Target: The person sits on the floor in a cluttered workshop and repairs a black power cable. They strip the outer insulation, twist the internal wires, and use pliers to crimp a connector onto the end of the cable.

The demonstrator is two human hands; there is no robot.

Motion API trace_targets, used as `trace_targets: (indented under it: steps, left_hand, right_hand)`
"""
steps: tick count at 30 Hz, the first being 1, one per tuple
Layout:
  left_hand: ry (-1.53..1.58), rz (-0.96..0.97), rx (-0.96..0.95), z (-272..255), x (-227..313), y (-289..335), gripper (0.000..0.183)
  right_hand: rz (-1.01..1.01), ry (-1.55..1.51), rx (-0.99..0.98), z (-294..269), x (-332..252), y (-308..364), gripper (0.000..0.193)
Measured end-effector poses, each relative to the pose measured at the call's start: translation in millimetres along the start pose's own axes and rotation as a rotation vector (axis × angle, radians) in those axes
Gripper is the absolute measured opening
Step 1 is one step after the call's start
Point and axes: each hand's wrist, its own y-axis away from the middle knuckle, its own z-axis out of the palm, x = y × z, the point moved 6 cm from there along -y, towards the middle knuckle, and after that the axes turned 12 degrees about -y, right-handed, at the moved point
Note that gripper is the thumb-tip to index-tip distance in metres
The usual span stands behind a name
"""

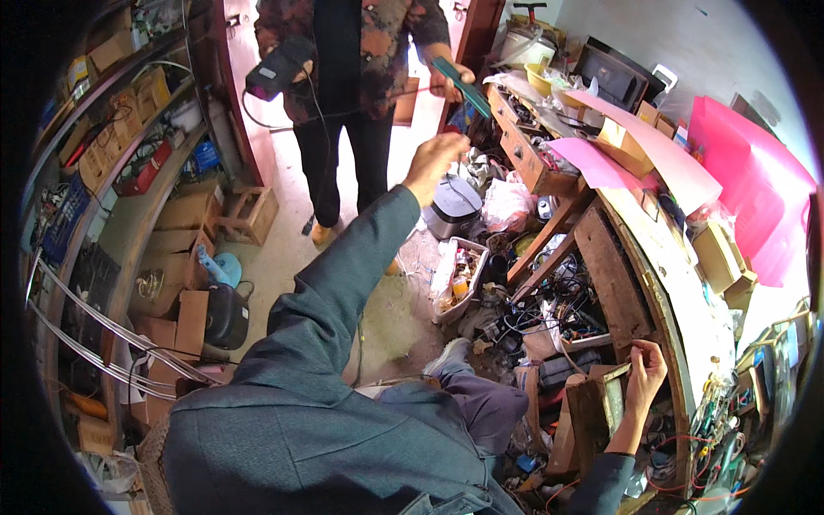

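My left hand (pixel 436 165) reaches forward at the end of a dark grey sleeve (pixel 330 283), its fingers bent together. Whether anything is between them cannot be made out. Just beyond it, another person's hand (pixel 452 83) holds a flat, dark green slab-shaped thing (pixel 463 87), apart from my fingers. That person's other hand holds a black boxy device (pixel 280 67) with a cable hanging from it. At the right, my right hand (pixel 645 374) is raised with curled fingers beside a pulled-out wooden drawer (pixel 592 416); what they grip, if anything, is hidden.
A cluttered wooden workbench (pixel 639 249) runs along the right, with pink sheets (pixel 747 184) on it. Beneath lie tangled cables (pixel 562 313) and a white bin (pixel 461 279). Loaded shelves (pixel 137 163) line the left, with cardboard boxes (pixel 184 215) and a wooden stool (pixel 249 215).
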Motion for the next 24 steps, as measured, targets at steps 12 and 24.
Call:
trace_targets:
  steps: [12,24]
  left_hand:
    - [-0.295,0.247,-0.508,120.4,40.3,136.5,0.021]
    - [-0.812,0.360,-0.769,141.2,49.8,242.7,0.031]
  right_hand:
    - [0.065,-0.111,-0.370,131.5,-85.0,-3.7,0.022]
    - [0.383,-0.757,-0.507,202.1,-80.3,3.1,0.024]
